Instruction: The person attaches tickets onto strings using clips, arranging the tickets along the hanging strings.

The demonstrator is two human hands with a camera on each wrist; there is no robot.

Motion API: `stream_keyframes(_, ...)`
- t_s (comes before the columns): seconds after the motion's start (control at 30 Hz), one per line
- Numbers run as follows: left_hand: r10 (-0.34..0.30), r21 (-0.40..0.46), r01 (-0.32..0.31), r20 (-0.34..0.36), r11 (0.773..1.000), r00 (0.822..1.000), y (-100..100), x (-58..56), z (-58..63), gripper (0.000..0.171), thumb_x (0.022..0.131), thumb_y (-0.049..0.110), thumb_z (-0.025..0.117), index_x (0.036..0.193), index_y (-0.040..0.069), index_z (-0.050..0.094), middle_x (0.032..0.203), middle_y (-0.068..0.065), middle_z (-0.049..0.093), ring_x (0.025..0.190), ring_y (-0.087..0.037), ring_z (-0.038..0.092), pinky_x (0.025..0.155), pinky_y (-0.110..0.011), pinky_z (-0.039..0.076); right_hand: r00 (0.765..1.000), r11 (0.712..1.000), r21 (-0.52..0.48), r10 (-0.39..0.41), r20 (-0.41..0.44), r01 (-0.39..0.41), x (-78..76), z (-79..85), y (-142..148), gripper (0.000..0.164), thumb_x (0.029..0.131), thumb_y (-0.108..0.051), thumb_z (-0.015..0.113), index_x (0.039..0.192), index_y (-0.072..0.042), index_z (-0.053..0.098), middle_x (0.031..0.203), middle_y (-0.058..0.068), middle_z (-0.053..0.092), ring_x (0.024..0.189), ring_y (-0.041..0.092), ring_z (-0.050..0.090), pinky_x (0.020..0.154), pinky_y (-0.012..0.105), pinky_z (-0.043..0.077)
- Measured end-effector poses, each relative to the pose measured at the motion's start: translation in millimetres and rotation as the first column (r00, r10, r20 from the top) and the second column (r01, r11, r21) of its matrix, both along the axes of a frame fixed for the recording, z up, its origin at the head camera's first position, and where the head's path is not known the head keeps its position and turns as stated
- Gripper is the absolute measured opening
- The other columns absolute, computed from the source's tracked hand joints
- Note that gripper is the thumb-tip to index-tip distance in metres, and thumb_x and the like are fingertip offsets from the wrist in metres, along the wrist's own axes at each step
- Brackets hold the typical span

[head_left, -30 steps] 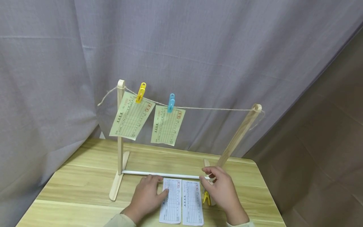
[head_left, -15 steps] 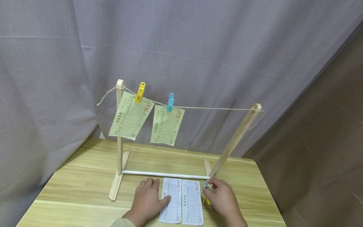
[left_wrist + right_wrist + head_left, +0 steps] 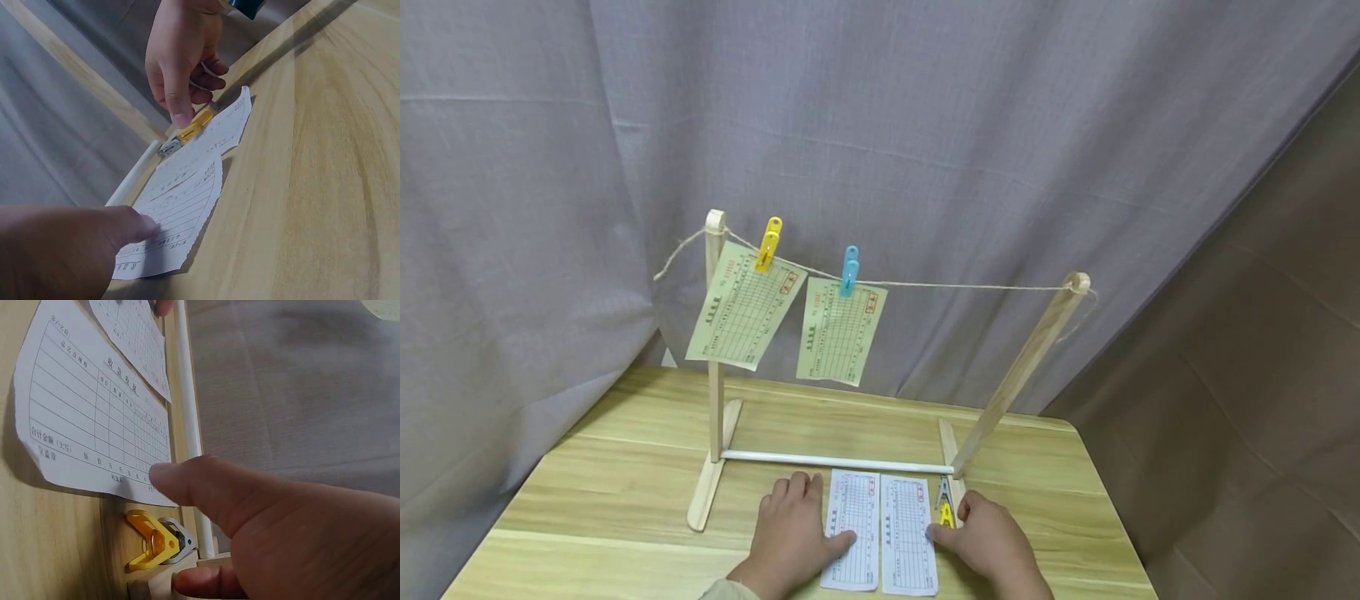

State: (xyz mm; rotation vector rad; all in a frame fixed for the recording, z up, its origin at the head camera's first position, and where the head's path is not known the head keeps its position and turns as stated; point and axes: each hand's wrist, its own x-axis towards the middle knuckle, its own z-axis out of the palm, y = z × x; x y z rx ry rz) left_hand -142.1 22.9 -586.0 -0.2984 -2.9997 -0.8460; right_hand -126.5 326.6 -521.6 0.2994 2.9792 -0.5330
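Observation:
Two white printed receipt slips lie side by side on the table. My left hand (image 3: 790, 527) rests on the wood with fingers extended, its thumb over the left slip (image 3: 861, 508). My right hand (image 3: 988, 537) is at the right slip (image 3: 910, 533), thumb at its right edge. In the right wrist view the thumb and a lower finger are apart, with nothing gripped between them. Just beyond that hand lie a yellow clothespin (image 3: 164, 547) and a grey clothespin (image 3: 184, 540), near the stand's right foot. The right hand's other fingers are partly hidden in the head view.
Behind the slips stands a wooden frame with a left post (image 3: 717, 408), a right post (image 3: 1022, 367) and a white rod (image 3: 835, 460). From its string (image 3: 970, 286) hang two green slips, one under a yellow clothespin (image 3: 767, 246), one under a blue clothespin (image 3: 849, 273).
My right hand has come down from near the rod's right end to the right slip's edge, uncovering the grey and yellow clothespins. The left hand has shifted slightly toward the near side.

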Motion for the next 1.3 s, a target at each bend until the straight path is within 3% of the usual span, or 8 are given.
stream_keyframes(0.23, -0.001, -0.003, 0.001, -0.033, 1.000, 0.999, -1, -0.5, -3.3, 0.109, 0.079, 0.075, 0.088, 0.154, -0.001, 0.063, 0.138, -0.016, 0.065, 0.126, -0.036, 0.057, 0.097, -0.053, 0.048, 0.999, 1.000, -0.001, -0.015, 0.032, 0.015, -1.0, 1.2, -2, 0.055, 0.079, -0.055, 0.097, 0.089, -0.015, 0.060, 0.072, 0.000, 0.061, 0.065, 0.021, 0.052, 0.060, 0.035, 0.038)
stream_keyframes(0.43, -0.015, 0.011, 0.015, -0.013, 1.000, 1.000, -2, -1.3, 0.3, 0.102, 0.080, 0.068, 0.090, 0.153, 0.001, 0.066, 0.133, -0.012, 0.064, 0.118, -0.030, 0.055, 0.091, -0.047, 0.045, 1.000, 1.000, -0.011, -0.013, 0.025, 0.014, -0.2, 0.4, -4, 0.054, 0.080, -0.051, 0.098, 0.083, -0.015, 0.058, 0.071, -0.001, 0.059, 0.064, 0.020, 0.051, 0.059, 0.034, 0.038)
stream_keyframes(1.0, -0.060, 0.056, 0.058, 0.043, 0.997, 0.997, -8, -0.4, 10.0, 0.079, 0.087, 0.053, 0.093, 0.146, 0.006, 0.072, 0.132, -0.010, 0.067, 0.119, -0.029, 0.056, 0.096, -0.051, 0.048, 1.000, 1.000, 0.024, 0.006, 0.004, -0.006, -0.5, -1.0, -8, 0.044, 0.082, -0.037, 0.094, 0.078, -0.016, 0.056, 0.068, -0.001, 0.054, 0.063, 0.019, 0.051, 0.058, 0.034, 0.037)
stream_keyframes(1.3, -0.093, 0.070, 0.093, -0.005, 0.993, 0.996, -10, 2.1, 7.5, 0.070, 0.087, 0.044, 0.093, 0.145, 0.011, 0.074, 0.122, -0.005, 0.072, 0.109, -0.023, 0.061, 0.090, -0.047, 0.050, 1.000, 1.000, -0.001, 0.005, -0.008, -0.005, 0.9, -1.9, -8, 0.046, 0.077, -0.033, 0.097, 0.075, -0.016, 0.055, 0.067, -0.002, 0.054, 0.062, 0.019, 0.051, 0.057, 0.033, 0.037)
